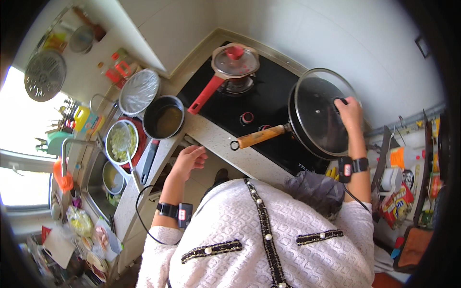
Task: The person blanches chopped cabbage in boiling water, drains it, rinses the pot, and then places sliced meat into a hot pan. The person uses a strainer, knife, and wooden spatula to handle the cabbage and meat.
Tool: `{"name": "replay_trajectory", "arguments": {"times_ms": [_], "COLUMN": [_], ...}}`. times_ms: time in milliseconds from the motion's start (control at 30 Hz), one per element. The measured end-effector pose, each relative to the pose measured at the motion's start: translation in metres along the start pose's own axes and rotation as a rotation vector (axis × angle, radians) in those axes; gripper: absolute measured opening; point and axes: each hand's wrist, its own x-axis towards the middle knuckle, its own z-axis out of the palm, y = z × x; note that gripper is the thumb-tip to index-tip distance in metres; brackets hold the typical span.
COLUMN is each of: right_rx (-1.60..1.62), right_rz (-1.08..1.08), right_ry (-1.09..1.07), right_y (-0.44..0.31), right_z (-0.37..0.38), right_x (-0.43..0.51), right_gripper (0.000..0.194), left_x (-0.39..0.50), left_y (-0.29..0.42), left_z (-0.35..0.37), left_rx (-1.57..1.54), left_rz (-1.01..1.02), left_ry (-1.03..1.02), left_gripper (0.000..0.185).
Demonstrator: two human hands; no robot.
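Observation:
My right hand (349,111) grips the black knob of a glass lid (317,126), which lies tilted over a dark wok with a wooden handle (261,136) on the right of the black gas hob (223,104). My left hand (189,161) hangs in front of the counter edge with its fingers loosely curled and nothing seen in it. On the back burner stands a lidded saucepan with a red handle (207,93). Left of the hob, a dark saucepan (164,117) holds some brownish liquid. The wok's contents cannot be made out.
A bowl of chopped greens (122,140) with a strainer in it stands beside the sink (97,187). Behind it are a plastic-covered bowl (139,91) and bottles. Bagged food and a cutting board crowd the lower left. A shelf rack (421,172) with packages stands at the right.

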Motion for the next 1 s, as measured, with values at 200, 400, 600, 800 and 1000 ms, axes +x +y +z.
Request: {"name": "replay_trajectory", "arguments": {"times_ms": [200,400,600,800,1000], "right_rx": [0.171,0.570,0.615,0.545,0.517], "right_rz": [-0.163,-0.381,-0.588,-0.864,-1.064], "right_ry": [0.015,-0.290,-0.537,-0.573,-0.643], "right_y": [-0.055,-0.140,-0.234,-0.328,-0.434], "right_z": [-0.018,-0.002,0.014,0.038,0.089], "right_x": [-0.010,-0.055,-0.132,-0.239,-0.382], "right_gripper": [0.038,0.020,0.020,0.022,0.029], "left_x": [0.002,-0.035,-0.100,-0.170,-0.269], "left_y": [0.014,-0.014,-0.071,-0.142,-0.230], "left_z": [0.031,0.009,-0.041,-0.110,-0.199], "left_rx": [-0.020,-0.168,-0.309,-0.511,-0.580], "left_rz": [0.124,0.145,0.144,0.221,0.196], "left_ry": [-0.108,-0.056,0.148,0.350,0.571], "left_gripper": [0.039,0.035,0.031,0.029,0.029]}}
